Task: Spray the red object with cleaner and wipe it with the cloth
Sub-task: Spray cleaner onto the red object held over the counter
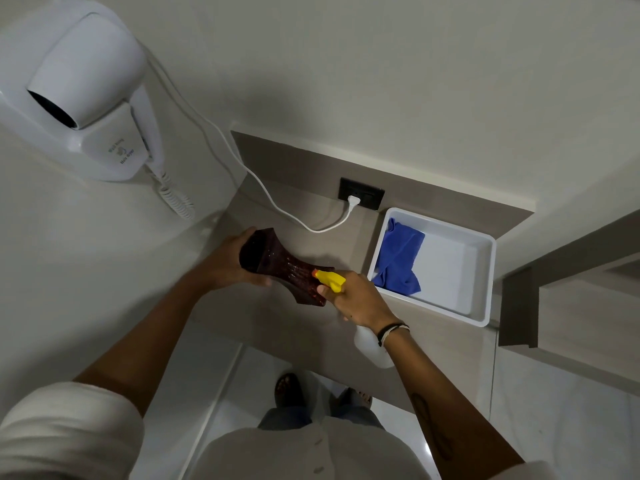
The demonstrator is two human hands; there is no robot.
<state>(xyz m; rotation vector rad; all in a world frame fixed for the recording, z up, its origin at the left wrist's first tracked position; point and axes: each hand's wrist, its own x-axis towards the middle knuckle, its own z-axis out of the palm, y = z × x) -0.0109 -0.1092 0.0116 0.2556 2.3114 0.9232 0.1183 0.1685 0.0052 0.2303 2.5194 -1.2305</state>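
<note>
Over the beige counter (277, 327), your left hand (228, 261) is wrapped around the wide end of the dark red object (280, 266), fingers curled under it and thumb over the top, holding it tilted just above the surface. Your right hand (356, 299) is closed around the neck of the spray bottle (370, 346), index finger on the trigger; the yellow nozzle (329, 279) sits right at the object's narrow waist, nearly touching it. White bottle body hangs below your wrist, past the counter edge. Blue cloth (398, 258) lies crumpled in the left part of the white tray (485, 271), which sits on the counter just right of your right hand, untouched. On the wall at upper left, a white hair dryer (86, 88); its cord (263, 188) runs down to the black socket (362, 194) behind the object. Object's surface looks glossy; can't tell if it's wet.
</note>
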